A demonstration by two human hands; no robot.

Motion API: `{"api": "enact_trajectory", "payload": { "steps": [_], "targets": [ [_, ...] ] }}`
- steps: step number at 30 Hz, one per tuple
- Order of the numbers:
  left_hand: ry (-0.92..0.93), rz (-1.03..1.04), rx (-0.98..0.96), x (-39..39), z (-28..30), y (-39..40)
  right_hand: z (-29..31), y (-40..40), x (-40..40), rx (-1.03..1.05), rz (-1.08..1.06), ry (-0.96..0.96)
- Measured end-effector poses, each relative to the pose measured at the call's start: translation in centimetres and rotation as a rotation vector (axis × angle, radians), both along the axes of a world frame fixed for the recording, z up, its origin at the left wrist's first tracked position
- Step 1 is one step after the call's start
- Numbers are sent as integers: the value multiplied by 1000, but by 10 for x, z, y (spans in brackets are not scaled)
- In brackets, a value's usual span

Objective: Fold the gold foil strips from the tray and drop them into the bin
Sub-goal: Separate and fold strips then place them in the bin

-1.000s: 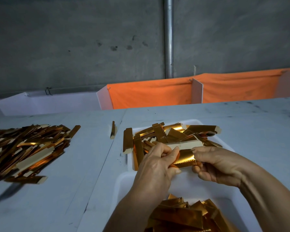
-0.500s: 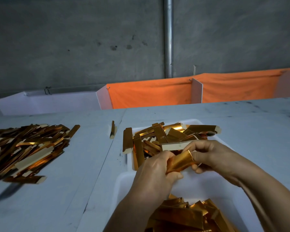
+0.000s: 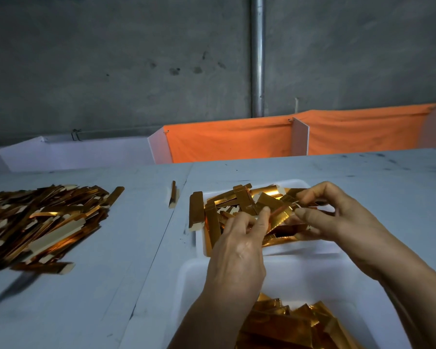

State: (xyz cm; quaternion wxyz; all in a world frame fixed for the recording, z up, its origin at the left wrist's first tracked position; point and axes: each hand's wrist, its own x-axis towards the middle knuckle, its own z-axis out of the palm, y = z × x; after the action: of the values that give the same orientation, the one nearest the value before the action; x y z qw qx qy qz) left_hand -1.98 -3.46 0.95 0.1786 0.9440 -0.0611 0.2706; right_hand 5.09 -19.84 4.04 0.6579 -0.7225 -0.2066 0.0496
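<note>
Fingers of both the left hand [image 3: 239,245] and right hand [image 3: 337,217] pinch 1 gold foil strip [image 3: 280,217] above the tray [image 3: 320,249].

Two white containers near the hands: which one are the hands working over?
The far tray, the one heaped with loose gold strips. Both the left hand and right hand pinch a strip above it; the near bin sits closer, below the wrists.

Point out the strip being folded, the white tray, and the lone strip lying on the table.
strip being folded [image 3: 280,214], head view, its shiny middle.
white tray [image 3: 300,183], head view, far rim.
lone strip [image 3: 172,194], head view, its middle.
</note>
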Motion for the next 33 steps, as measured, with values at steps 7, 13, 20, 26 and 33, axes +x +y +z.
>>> {"api": "enact_trajectory", "payload": {
  "steps": [7,13,20,26,33],
  "targets": [
    [33,88,115,-1,2,-3,-1,0,-1,38,20,-16],
    [40,141,158,5,-3,-3,0,-1,-2,38,61,43],
    [-83,43,5,-2,-5,-7,0,3,-2,88,18,154],
    [-82,-13,-98,-3,-5,-5,2,6,-4,107,31,179],
    [-74,-23,-140,-1,-7,-2,0,5,-3,10,94,134]
  ]
}}
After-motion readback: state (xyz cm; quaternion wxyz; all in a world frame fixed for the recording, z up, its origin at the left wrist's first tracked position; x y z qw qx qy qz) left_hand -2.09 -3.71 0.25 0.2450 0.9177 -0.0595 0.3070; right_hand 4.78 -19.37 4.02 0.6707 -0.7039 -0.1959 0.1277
